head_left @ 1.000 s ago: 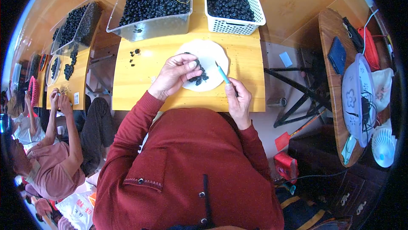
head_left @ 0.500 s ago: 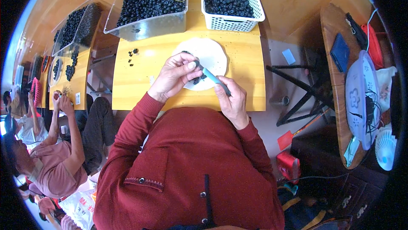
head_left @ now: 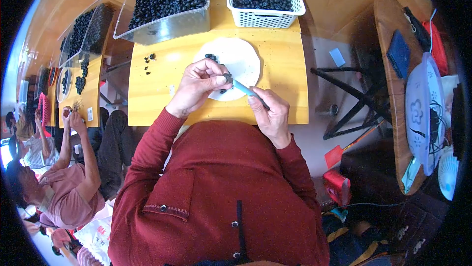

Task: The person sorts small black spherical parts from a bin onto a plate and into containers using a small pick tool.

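Note:
Over a white round plate (head_left: 250, 63), my left hand (head_left: 194, 89) pinches a small black round piece (head_left: 227, 77) between thumb and fingertips. My right hand (head_left: 272, 114) grips a slim tool (head_left: 243, 88) with a light-blue shaft and a dark handle end. The tool's tip meets the piece or lies right beside it; the exact contact is too small to tell. Several similar black pieces (head_left: 210, 56) rest on the plate, partly hidden by my left hand. A few black bits (head_left: 148, 60) lie on the yellow wooden table (head_left: 285, 82) to the left.
At the table's far side stand a clear plastic bin (head_left: 172, 29) and a white perforated basket (head_left: 263, 19), both full of black pieces. A co-worker (head_left: 73, 187) sits at another table on the left. A brown stool or bench (head_left: 388, 113) with assorted items stands to the right.
My left hand has shifted slightly left, uncovering more black pieces on the plate. The tool still points at the pinched piece. The whole view has moved a little.

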Demonstrator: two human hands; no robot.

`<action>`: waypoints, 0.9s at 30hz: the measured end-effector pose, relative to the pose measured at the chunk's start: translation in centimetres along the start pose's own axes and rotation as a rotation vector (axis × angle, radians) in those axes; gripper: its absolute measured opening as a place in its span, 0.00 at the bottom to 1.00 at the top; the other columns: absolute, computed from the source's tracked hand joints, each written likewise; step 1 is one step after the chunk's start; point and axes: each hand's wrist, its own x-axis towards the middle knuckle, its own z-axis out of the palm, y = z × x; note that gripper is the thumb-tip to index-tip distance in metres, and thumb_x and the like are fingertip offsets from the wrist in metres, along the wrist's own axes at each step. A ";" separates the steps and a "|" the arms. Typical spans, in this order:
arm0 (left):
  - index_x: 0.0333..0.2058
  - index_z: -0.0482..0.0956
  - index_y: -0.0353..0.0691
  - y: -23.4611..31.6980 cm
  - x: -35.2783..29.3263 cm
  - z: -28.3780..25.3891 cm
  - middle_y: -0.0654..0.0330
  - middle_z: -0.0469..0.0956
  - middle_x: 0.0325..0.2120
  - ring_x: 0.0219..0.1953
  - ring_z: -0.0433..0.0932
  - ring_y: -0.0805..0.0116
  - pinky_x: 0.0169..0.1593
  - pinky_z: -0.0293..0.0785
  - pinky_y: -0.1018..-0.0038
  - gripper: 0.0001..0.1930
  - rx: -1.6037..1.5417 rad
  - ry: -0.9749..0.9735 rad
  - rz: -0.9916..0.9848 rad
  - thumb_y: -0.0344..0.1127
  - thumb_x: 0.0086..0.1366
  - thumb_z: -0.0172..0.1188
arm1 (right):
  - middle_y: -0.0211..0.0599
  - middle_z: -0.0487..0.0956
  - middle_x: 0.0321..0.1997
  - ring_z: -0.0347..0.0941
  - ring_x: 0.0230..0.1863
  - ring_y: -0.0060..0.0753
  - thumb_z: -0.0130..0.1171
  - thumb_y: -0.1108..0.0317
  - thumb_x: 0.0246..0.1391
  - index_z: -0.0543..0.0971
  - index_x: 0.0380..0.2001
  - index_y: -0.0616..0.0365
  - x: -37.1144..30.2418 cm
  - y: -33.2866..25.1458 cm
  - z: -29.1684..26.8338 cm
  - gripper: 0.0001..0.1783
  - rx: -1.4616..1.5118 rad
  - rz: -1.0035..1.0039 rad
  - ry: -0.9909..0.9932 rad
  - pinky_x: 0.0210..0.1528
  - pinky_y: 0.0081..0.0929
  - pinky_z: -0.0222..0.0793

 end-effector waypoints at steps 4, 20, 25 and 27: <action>0.31 0.74 0.36 0.4 -0.1 0.8 0.55 0.78 0.35 0.37 0.81 0.68 0.45 0.82 0.71 0.06 0.059 -0.013 0.001 0.21 0.60 0.63 | 0.39 0.78 0.23 0.73 0.22 0.26 0.62 0.65 0.59 0.82 0.41 0.65 0.1 -0.1 -0.8 0.14 0.041 0.001 0.013 0.22 0.24 0.65; 0.31 0.74 0.37 -0.9 0.7 1.9 0.60 0.79 0.35 0.37 0.80 0.74 0.43 0.80 0.75 0.09 0.199 -0.026 -0.004 0.17 0.57 0.64 | 0.24 0.71 0.18 0.64 0.21 0.14 0.62 0.59 0.60 0.80 0.38 0.66 0.0 0.3 -0.9 0.17 0.303 0.237 0.018 0.22 0.19 0.58; 0.31 0.74 0.38 -2.5 0.1 2.3 0.61 0.79 0.34 0.38 0.78 0.75 0.45 0.77 0.77 0.10 0.325 -0.089 -0.079 0.19 0.57 0.66 | 0.24 0.73 0.22 0.65 0.24 0.13 0.65 0.60 0.58 0.80 0.36 0.65 0.4 0.2 -0.7 0.16 0.465 0.339 -0.080 0.24 0.18 0.60; 0.29 0.73 0.40 -2.6 0.1 2.3 0.61 0.79 0.34 0.37 0.77 0.74 0.45 0.76 0.75 0.11 0.318 -0.101 -0.132 0.19 0.56 0.67 | 0.22 0.73 0.22 0.64 0.24 0.12 0.64 0.61 0.59 0.80 0.36 0.65 0.2 0.9 -0.7 0.15 0.490 0.381 -0.037 0.25 0.17 0.59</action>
